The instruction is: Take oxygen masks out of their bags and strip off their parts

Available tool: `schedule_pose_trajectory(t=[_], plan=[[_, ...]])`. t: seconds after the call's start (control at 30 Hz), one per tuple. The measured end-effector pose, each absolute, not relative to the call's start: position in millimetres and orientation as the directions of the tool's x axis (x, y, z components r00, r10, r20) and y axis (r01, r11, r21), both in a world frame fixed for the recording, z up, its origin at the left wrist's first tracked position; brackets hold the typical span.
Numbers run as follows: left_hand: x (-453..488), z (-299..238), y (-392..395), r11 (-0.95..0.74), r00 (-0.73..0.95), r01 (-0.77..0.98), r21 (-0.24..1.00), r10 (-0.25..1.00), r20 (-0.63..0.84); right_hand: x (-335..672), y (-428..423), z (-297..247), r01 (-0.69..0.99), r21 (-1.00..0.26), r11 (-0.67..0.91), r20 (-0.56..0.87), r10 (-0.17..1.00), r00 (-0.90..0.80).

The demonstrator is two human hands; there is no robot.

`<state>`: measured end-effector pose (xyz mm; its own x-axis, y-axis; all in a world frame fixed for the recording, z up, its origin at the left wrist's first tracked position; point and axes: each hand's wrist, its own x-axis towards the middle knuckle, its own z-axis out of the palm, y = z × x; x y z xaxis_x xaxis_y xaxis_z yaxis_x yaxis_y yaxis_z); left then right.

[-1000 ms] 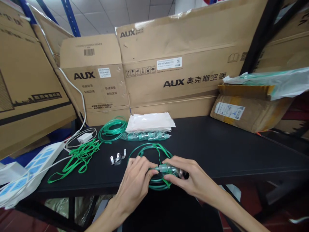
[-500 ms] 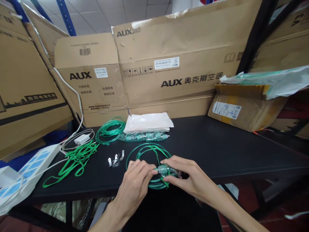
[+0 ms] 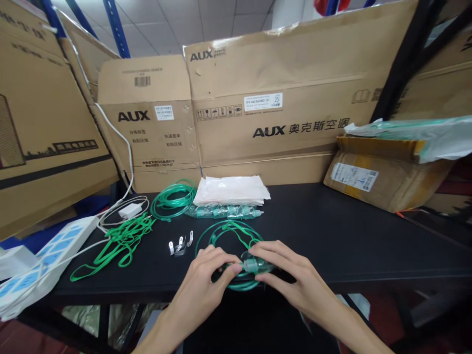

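Observation:
My right hand (image 3: 295, 268) is closed around a clear green oxygen mask (image 3: 263, 265), fingers above it and thumb below. Its pale connector (image 3: 250, 266) points left. At that connector my left hand (image 3: 210, 273) pinches the end of the green tubing, which the thumb and forefinger mostly hide. Behind both hands lies the coil of tubing (image 3: 201, 238), and a green elastic strap (image 3: 236, 228) loops over it. Whether the tube is fully seated on the connector cannot be seen.
Farther back are a stack of white pouches (image 3: 230, 189), bagged green connectors (image 3: 224, 211) and another tubing coil (image 3: 173, 196). To the left lie several metal clips (image 3: 180, 243), green straps (image 3: 125, 241) and a power strip (image 3: 55, 255). A carton (image 3: 383, 182) stands right.
The view has shifted slightly, so the scene sits a little right and lower. My left thumb now lies more plainly along the tube end; both hands keep their hold, and the strap has moved slightly.

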<state>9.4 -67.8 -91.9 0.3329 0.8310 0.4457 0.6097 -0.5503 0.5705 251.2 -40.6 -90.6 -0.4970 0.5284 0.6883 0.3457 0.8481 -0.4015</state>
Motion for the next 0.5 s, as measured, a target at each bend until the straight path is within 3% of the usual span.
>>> schedule_pose_trajectory(t=[0.17,0.5], plan=[[9,-93,-65,-0.552,0.361,0.600,0.579,0.833,0.420,250,-39,-95,0.346,-0.246,0.905,0.766,0.400,-0.503],[12,-102,-59,-0.702,0.380,0.578,0.415,0.682,0.625,255,-35,-102,0.378,-0.268,0.886,0.727,0.444,-0.525]])
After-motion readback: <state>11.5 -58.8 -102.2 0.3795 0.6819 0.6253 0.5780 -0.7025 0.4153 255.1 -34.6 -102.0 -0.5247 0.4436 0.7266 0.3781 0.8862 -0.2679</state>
